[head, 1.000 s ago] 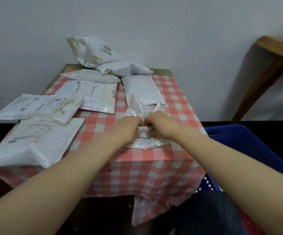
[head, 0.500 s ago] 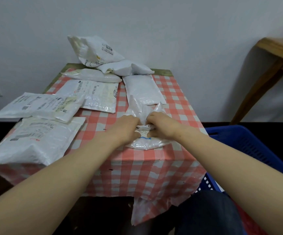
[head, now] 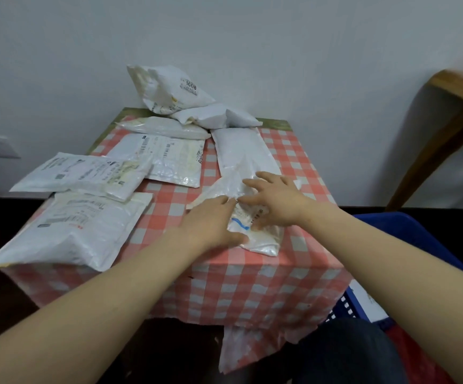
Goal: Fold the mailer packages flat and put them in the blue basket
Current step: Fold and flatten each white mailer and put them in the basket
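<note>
In the head view, a small crumpled mailer (head: 241, 209) was seen lying on the checked tablecloth (head: 252, 278) near the front right of the table, with its long axis running from the near edge away towards the wall, tilted a little to the left at its far end. The left hand (head: 211, 225) was laid palm down on the mailer's near left part, fingers together and nearly flat, pressing rather than gripping. The right hand (head: 276, 200) was spread open over the mailer's right side, fingers splayed towards the far end, with nothing pinched between them as far as could be told. Both hands were thus in contact with the same mailer, the right one being the nearer to the blue basket (head: 407, 239), which stood low beside the table on the right, well apart from the mailer. The fold was judged not yet finished, since the far end was still puffed and wrinkled. Other mailers were left further back and to the left: a large flat one (head: 78, 228) at the near left corner, and a heaped pile (head: 186, 106) against the wall.
</note>
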Demonstrator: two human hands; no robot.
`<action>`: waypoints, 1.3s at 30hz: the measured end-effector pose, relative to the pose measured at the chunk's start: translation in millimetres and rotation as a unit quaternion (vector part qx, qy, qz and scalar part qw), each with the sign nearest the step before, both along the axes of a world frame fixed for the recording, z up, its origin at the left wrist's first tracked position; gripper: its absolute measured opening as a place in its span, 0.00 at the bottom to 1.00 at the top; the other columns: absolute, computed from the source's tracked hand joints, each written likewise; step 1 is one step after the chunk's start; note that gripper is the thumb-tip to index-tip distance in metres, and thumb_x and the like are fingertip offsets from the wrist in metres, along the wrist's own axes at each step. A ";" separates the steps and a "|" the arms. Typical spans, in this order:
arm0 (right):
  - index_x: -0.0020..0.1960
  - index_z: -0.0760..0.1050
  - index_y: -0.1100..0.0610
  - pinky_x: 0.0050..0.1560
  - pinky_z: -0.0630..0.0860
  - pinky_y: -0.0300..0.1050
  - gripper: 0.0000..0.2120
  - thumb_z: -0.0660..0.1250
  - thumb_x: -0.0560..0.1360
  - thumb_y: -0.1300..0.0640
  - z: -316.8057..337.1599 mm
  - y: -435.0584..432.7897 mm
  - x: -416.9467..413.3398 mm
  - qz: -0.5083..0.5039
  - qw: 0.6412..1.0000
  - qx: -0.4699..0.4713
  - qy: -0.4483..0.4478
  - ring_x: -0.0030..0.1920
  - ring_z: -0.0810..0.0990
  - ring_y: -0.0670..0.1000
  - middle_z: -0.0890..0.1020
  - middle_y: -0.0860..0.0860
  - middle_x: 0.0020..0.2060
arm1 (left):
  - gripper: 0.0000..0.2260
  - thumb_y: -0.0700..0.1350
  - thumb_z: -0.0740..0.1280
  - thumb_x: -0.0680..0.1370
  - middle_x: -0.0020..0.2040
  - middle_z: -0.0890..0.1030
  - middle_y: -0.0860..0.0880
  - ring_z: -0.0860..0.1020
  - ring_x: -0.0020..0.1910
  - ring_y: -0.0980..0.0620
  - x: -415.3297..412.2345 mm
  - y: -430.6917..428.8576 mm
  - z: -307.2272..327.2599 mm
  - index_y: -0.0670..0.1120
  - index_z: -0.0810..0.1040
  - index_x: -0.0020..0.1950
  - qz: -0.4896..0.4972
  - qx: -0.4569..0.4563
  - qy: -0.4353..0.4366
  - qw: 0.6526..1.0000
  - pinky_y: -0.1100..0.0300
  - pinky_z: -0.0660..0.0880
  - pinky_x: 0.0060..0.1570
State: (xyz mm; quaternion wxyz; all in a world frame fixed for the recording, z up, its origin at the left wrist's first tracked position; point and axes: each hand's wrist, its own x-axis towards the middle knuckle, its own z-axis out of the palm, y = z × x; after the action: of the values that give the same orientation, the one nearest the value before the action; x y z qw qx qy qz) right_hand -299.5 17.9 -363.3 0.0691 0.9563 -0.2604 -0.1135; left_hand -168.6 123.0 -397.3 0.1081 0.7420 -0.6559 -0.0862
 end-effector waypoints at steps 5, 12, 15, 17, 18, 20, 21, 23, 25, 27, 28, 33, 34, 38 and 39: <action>0.64 0.73 0.41 0.70 0.53 0.55 0.26 0.74 0.67 0.43 -1.9 -3.1 11.4 -0.046 0.996 0.078 -0.025 0.73 0.52 0.55 0.58 0.49 0.73 | 0.30 0.60 0.71 0.69 0.61 0.72 0.47 0.69 0.62 0.48 -1.9 -6.9 1.6 0.46 0.72 0.65 0.020 0.020 -0.015 0.999 0.55 0.69 0.58; 0.59 0.77 0.43 0.70 0.55 0.57 0.18 0.73 0.69 0.46 -8.0 0.3 4.0 -0.045 0.993 0.092 -0.066 0.74 0.49 0.55 0.52 0.50 0.75 | 0.29 0.60 0.70 0.71 0.62 0.71 0.46 0.67 0.63 0.46 -3.1 -7.3 -3.4 0.44 0.71 0.65 0.024 0.028 -0.021 0.999 0.57 0.65 0.61; 0.59 0.77 0.43 0.70 0.54 0.54 0.16 0.71 0.71 0.47 -8.9 3.6 2.2 -0.039 0.993 0.082 -0.077 0.73 0.53 0.54 0.59 0.49 0.72 | 0.29 0.60 0.69 0.71 0.63 0.71 0.46 0.68 0.64 0.46 -3.4 -6.1 -3.6 0.45 0.71 0.66 0.017 0.026 -0.034 0.999 0.56 0.63 0.64; 0.57 0.79 0.44 0.68 0.56 0.49 0.12 0.68 0.74 0.49 -7.8 4.8 5.3 -0.004 0.995 0.033 -0.090 0.69 0.60 0.53 0.67 0.48 0.65 | 0.26 0.57 0.70 0.72 0.63 0.72 0.47 0.68 0.64 0.47 -4.0 -7.4 2.1 0.47 0.71 0.66 0.013 0.015 -0.041 0.999 0.57 0.61 0.64; 0.57 0.79 0.45 0.65 0.58 0.47 0.12 0.68 0.74 0.49 -5.2 5.4 5.9 0.000 0.995 0.019 -0.100 0.66 0.63 0.52 0.69 0.47 0.62 | 0.24 0.56 0.69 0.73 0.64 0.72 0.48 0.68 0.65 0.48 -2.6 -8.1 7.2 0.48 0.72 0.66 0.011 0.005 -0.051 0.999 0.56 0.59 0.65; 0.59 0.78 0.47 0.59 0.63 0.45 0.13 0.67 0.75 0.48 3.3 6.4 7.5 -0.022 0.991 0.018 -0.127 0.61 0.69 0.52 0.72 0.48 0.58 | 0.23 0.52 0.69 0.74 0.67 0.71 0.49 0.65 0.69 0.49 5.5 -9.0 20.7 0.51 0.71 0.68 0.014 -0.037 -0.075 0.996 0.52 0.52 0.70; 0.60 0.77 0.49 0.56 0.67 0.46 0.14 0.67 0.75 0.48 7.8 8.6 9.5 -0.042 0.988 0.027 -0.148 0.59 0.72 0.53 0.73 0.50 0.56 | 0.24 0.49 0.68 0.75 0.70 0.68 0.49 0.63 0.71 0.49 10.7 -7.8 27.3 0.51 0.69 0.70 0.021 -0.060 -0.084 0.994 0.51 0.50 0.71; 0.59 0.76 0.54 0.52 0.71 0.47 0.17 0.68 0.74 0.47 14.0 14.6 16.2 -0.073 0.976 0.062 -0.195 0.54 0.75 0.53 0.74 0.52 0.54 | 0.25 0.43 0.66 0.75 0.73 0.63 0.46 0.59 0.73 0.48 17.3 -5.2 38.2 0.49 0.68 0.72 0.020 -0.096 -0.089 0.991 0.55 0.51 0.70; 0.62 0.74 0.56 0.52 0.72 0.46 0.21 0.69 0.74 0.46 16.6 16.5 19.5 -0.090 0.962 0.121 -0.229 0.53 0.75 0.52 0.75 0.52 0.55 | 0.23 0.43 0.64 0.75 0.72 0.66 0.44 0.62 0.71 0.46 16.1 -3.1 41.3 0.45 0.70 0.70 0.021 -0.083 -0.056 0.995 0.58 0.54 0.67; 0.65 0.72 0.56 0.53 0.70 0.41 0.23 0.69 0.74 0.48 20.4 13.9 14.3 -0.093 0.959 0.149 -0.225 0.57 0.75 0.51 0.75 0.52 0.59 | 0.24 0.52 0.60 0.72 0.65 0.72 0.43 0.68 0.66 0.45 10.6 -2.2 39.1 0.41 0.75 0.64 0.030 -0.019 -0.023 0.999 0.56 0.60 0.63; 0.66 0.72 0.56 0.55 0.68 0.39 0.24 0.70 0.73 0.50 21.8 10.1 9.5 -0.089 0.963 0.150 -0.207 0.60 0.74 0.51 0.74 0.52 0.62 | 0.25 0.57 0.61 0.71 0.61 0.74 0.44 0.69 0.63 0.44 8.8 -2.6 36.5 0.40 0.75 0.59 0.027 0.019 -0.018 0.999 0.56 0.63 0.60; 0.67 0.70 0.58 0.67 0.65 0.47 0.31 0.75 0.68 0.50 6.0 0.1 -1.3 -0.105 0.975 0.170 -0.100 0.67 0.69 0.54 0.71 0.52 0.65 | 0.29 0.54 0.71 0.72 0.66 0.68 0.46 0.69 0.63 0.45 5.4 -7.4 22.1 0.42 0.66 0.66 0.000 0.109 0.005 0.994 0.56 0.68 0.54; 0.63 0.72 0.58 0.63 0.68 0.50 0.29 0.76 0.67 0.49 0.0 -1.7 1.3 -0.103 0.977 0.164 -0.093 0.63 0.71 0.55 0.73 0.52 0.60 | 0.28 0.54 0.72 0.72 0.64 0.69 0.46 0.71 0.60 0.45 5.6 -10.6 20.9 0.42 0.66 0.65 -0.003 0.111 0.004 0.994 0.56 0.68 0.51; 0.59 0.73 0.55 0.60 0.72 0.53 0.31 0.79 0.61 0.46 -10.2 -8.7 8.0 -0.116 0.976 0.147 -0.110 0.58 0.73 0.53 0.75 0.50 0.56 | 0.34 0.57 0.74 0.69 0.65 0.69 0.47 0.70 0.62 0.46 7.6 -21.9 21.9 0.45 0.67 0.70 0.001 0.136 -0.034 0.990 0.52 0.70 0.61; 0.60 0.73 0.54 0.61 0.72 0.53 0.32 0.79 0.60 0.46 -10.8 -9.5 9.2 -0.121 0.975 0.148 -0.114 0.60 0.73 0.53 0.75 0.50 0.58 | 0.34 0.57 0.74 0.69 0.66 0.68 0.47 0.70 0.63 0.47 7.7 -24.0 22.4 0.45 0.68 0.70 0.002 0.139 -0.039 0.990 0.52 0.70 0.62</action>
State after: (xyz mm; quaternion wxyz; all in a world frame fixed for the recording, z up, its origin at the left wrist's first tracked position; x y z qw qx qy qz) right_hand -290.2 8.4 -374.0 -0.1180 0.9241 -0.3603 -0.0488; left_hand -160.9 99.0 -374.9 -0.0209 0.7542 -0.6395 -0.1474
